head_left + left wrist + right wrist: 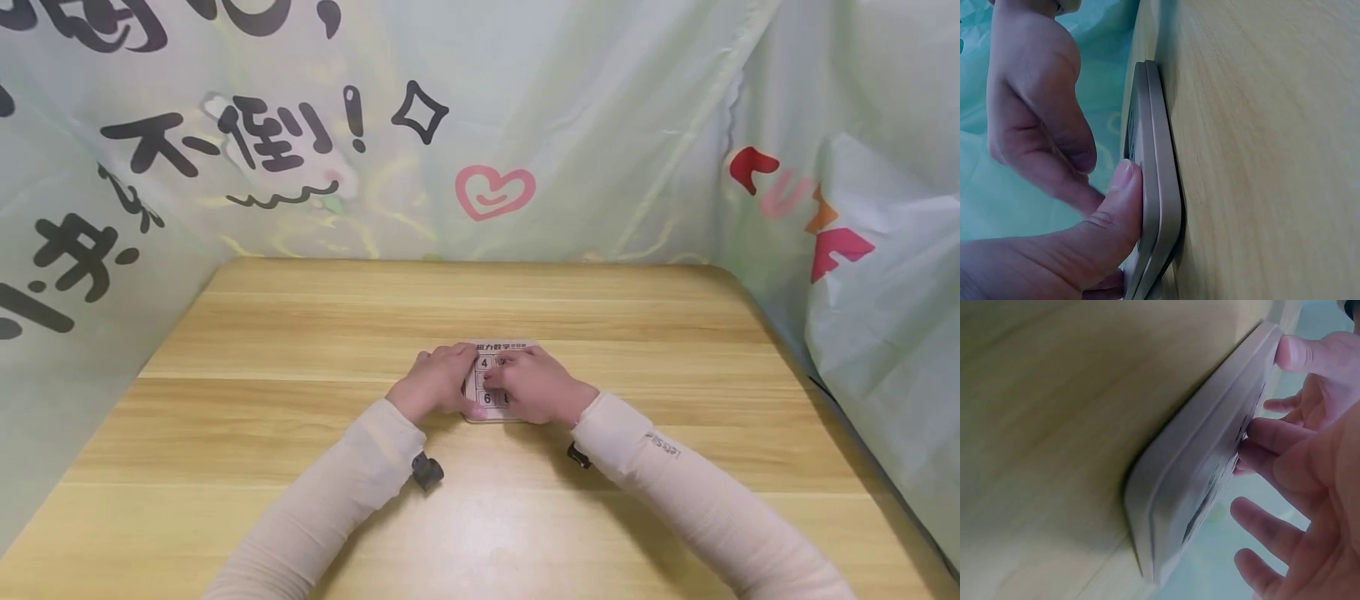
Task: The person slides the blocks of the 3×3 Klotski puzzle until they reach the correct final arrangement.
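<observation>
A flat number sliding puzzle (495,413) with rounded corners and printed number tiles lies on the table, partly covered by both hands. At its left side, my left hand (438,379) holds the frame. The left thumb (1125,190) presses on the frame's near edge in the left wrist view. From the right, my right hand (538,385) reaches over the face. In the right wrist view its leading fingertips (1254,434) touch the tiles, and the other fingers spread above the frame (1175,456). Tiles 4 and 6 show; others are hidden under the fingers.
The wooden table (495,517) extends around the puzzle on all sides. A pale printed cloth (600,125) hangs behind the table and along both sides. Dark wrist devices (427,472) sit at both cuffs.
</observation>
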`<action>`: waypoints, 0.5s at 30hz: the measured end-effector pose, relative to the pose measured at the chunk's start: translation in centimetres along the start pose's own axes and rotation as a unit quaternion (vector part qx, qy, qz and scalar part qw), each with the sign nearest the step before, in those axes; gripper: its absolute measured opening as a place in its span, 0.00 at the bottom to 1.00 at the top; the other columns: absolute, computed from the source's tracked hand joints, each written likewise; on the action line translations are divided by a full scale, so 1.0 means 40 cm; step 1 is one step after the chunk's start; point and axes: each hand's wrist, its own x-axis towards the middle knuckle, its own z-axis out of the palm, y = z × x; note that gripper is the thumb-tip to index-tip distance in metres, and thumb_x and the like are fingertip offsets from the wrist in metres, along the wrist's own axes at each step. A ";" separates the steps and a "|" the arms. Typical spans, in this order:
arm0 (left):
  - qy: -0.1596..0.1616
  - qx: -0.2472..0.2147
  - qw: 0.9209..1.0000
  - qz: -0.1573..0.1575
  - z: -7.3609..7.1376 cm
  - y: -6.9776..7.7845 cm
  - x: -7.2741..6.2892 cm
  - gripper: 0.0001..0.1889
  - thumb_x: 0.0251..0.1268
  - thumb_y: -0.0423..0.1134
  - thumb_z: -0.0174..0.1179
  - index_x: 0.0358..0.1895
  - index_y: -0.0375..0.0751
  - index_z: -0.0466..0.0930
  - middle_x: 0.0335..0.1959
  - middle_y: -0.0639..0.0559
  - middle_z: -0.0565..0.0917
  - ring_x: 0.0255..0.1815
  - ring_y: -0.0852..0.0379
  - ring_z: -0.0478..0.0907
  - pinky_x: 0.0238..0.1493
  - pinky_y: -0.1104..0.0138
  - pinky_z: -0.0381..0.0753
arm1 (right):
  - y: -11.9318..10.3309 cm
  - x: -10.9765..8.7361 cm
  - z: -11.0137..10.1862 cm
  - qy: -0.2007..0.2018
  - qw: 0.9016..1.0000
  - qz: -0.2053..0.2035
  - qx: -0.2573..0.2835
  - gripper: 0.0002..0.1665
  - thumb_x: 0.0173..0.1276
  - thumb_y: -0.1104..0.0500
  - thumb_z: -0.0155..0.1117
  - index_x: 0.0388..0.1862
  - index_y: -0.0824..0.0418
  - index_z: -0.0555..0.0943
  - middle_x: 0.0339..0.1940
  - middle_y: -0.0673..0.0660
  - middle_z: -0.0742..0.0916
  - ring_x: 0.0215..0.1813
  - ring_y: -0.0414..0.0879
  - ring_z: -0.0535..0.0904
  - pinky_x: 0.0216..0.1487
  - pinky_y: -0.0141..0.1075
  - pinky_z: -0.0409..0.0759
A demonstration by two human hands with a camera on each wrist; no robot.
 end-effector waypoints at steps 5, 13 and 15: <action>0.003 0.002 1.000 0.002 0.001 0.000 0.001 0.53 0.43 0.59 0.74 0.72 0.37 0.61 0.70 0.45 0.67 0.68 0.42 0.64 0.66 0.48 0.62 | 0.012 -0.027 0.003 0.010 0.999 0.025 -0.024 0.13 0.62 0.59 0.65 0.46 0.51 0.87 0.46 0.52 0.88 0.57 0.54 0.79 0.55 0.56 0.75; -0.005 -0.003 1.000 -0.002 -0.003 0.001 -0.002 0.53 0.44 0.58 0.74 0.73 0.38 0.59 0.73 0.45 0.64 0.70 0.43 0.61 0.69 0.48 0.57 | 0.031 -0.048 -0.004 0.020 0.997 0.064 -0.025 0.13 0.57 0.63 0.67 0.41 0.52 0.89 0.39 0.51 0.88 0.45 0.49 0.82 0.49 0.53 0.79; -0.006 -0.001 1.000 -0.002 -0.003 0.000 -0.002 0.53 0.44 0.59 0.73 0.73 0.38 0.59 0.72 0.46 0.64 0.70 0.43 0.61 0.69 0.48 0.58 | 0.027 -0.041 0.001 0.005 0.999 0.040 0.001 0.18 0.62 0.61 0.65 0.51 0.55 0.85 0.49 0.53 0.87 0.54 0.54 0.80 0.53 0.56 0.76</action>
